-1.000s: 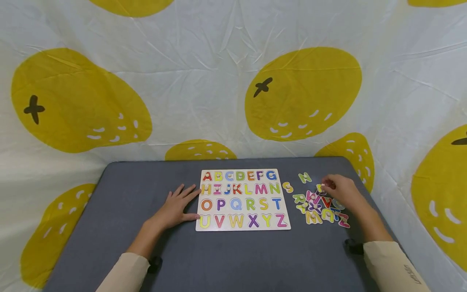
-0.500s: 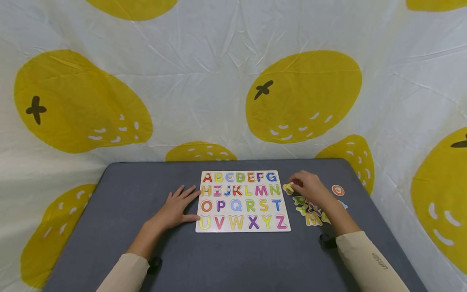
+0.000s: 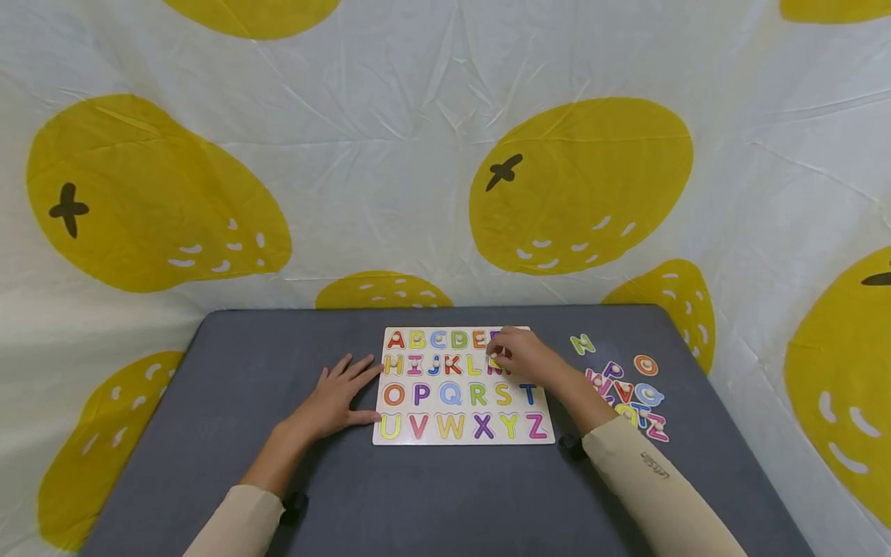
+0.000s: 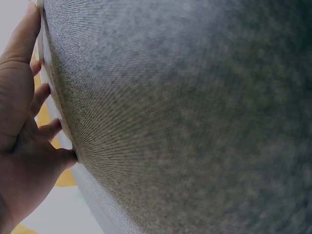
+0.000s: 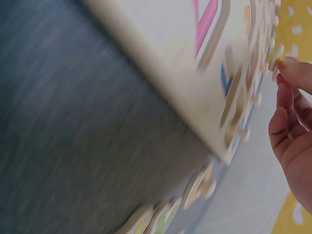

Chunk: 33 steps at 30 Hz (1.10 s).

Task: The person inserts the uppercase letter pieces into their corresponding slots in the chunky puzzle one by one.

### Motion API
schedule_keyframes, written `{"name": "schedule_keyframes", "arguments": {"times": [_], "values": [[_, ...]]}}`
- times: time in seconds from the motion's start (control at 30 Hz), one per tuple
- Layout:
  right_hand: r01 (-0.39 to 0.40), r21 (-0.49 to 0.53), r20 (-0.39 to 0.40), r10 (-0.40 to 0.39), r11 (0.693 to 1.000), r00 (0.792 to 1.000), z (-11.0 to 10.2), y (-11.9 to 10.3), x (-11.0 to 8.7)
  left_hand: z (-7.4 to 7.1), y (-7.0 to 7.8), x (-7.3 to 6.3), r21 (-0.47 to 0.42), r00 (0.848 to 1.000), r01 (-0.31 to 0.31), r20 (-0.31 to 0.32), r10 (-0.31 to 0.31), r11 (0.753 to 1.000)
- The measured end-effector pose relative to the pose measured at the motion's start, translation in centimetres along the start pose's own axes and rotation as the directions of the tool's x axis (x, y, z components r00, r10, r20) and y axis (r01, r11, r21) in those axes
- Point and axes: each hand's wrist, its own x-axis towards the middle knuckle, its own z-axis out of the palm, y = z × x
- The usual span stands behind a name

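Observation:
A pale wooden alphabet puzzle board [image 3: 465, 427] lies on the dark grey table, printed with rows of coloured letters. Over its upper right part, my right hand [image 3: 527, 360] pinches a yellow letter puzzle piece [image 5: 276, 57] between thumb and finger, raised off the board in the right wrist view. Which letter it is, I cannot tell. My left hand [image 3: 334, 398] rests with spread fingers on the table, its thumb and fingertips touching the board's left edge. Knobbed pieces fill the top row as far as visible and the first slots of the second row.
Right of the board lie loose knobbed letters: a green N [image 3: 582, 344], an orange O [image 3: 645, 365], a blue Q [image 3: 649, 394], a pink Z [image 3: 657, 427] and several more, some overlapping. My right forearm covers part of this pile. A lemon-print curtain [image 3: 390, 193] hangs behind the table.
My right hand has gone from the loose pile leftward to above the board, carrying the yellow letter puzzle piece. The orange O has come into view. My left hand has stayed put.

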Motion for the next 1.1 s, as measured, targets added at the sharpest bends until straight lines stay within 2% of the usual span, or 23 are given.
{"name": "schedule_keyframes", "arguments": {"times": [0.2, 0.37, 0.87, 1.1], "values": [[0.030, 0.010, 0.057, -0.030, 1.000, 0.998, 1.2, -1.0, 1.6, 0.0, 0.0, 0.0, -0.001, 1.000, 0.003, 0.002, -0.003, 1.000], [0.053, 0.010, 0.075, -0.054, 0.999, 0.996, 2.0, -1.7, 2.3, 0.0, 0.0, 0.2, 0.003, 1.000, 0.005, 0.007, -0.005, 1.000], [-0.019, -0.050, 0.056, 0.022, 0.999, 0.998, 3.1, -2.5, 2.5, -0.1, 0.1, 0.1, 0.007, 1.000, 0.004, 0.000, -0.004, 1.000], [-0.038, -0.035, 0.041, 0.040, 0.999, 0.998, 3.5, -2.5, 2.5, 0.1, -0.1, 0.0, 0.011, 1.000, 0.001, -0.007, -0.001, 1.000]]}}
